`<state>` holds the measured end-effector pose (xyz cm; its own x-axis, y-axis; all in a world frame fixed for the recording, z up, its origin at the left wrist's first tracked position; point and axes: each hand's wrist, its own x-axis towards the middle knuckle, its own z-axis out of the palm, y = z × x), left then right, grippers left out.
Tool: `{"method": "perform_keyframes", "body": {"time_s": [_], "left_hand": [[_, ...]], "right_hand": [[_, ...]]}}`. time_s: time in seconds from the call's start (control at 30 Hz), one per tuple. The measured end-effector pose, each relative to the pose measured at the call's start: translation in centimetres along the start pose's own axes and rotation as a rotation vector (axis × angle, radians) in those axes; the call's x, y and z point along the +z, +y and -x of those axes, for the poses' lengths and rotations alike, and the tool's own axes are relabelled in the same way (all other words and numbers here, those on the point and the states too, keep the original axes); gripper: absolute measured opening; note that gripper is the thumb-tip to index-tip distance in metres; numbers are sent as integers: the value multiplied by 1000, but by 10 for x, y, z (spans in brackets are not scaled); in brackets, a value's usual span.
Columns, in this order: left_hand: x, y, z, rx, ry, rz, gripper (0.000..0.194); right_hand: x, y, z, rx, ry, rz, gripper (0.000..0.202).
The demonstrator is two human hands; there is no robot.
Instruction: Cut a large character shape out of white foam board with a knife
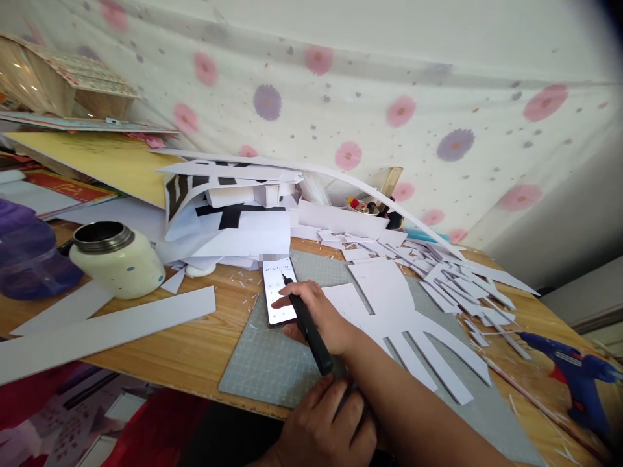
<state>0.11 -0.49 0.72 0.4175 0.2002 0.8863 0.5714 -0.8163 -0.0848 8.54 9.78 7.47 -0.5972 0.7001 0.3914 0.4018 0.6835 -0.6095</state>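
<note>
My right hand (318, 316) holds a black pen-like tool (311, 331) between its fingers, with the tool's thin tip pointing away from me. Beneath those fingers a phone (268, 279) with a lit white calculator screen lies on the grey cutting mat (257, 366). Nearer to me, my left hand (331, 425) is closed, its curled fingers close to the thick end of the tool; what they hold, if anything, is hidden. A white cut-out board (389, 292) with long slots rests on the mat, partly under my right forearm.
Many white offcuts (455, 285) are heaped at the right, behind a blue glue gun (579, 376). On the left are a cream jar (119, 263), a purple bottle (24, 253) and a long white strip (146, 324). Stacked papers (263, 233) lie at the back.
</note>
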Motion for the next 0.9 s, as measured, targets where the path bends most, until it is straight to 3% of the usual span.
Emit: {"method": "perform_keyframes", "body": {"time_s": [0.57,0.9], "left_hand": [[2,-1,3,24,20,-23,13],[12,-1,12,9,41,-85,12]], "right_hand": [[-3,4,4,77,76,-58,46],[-2,7,2,50,33,6,49]]}}
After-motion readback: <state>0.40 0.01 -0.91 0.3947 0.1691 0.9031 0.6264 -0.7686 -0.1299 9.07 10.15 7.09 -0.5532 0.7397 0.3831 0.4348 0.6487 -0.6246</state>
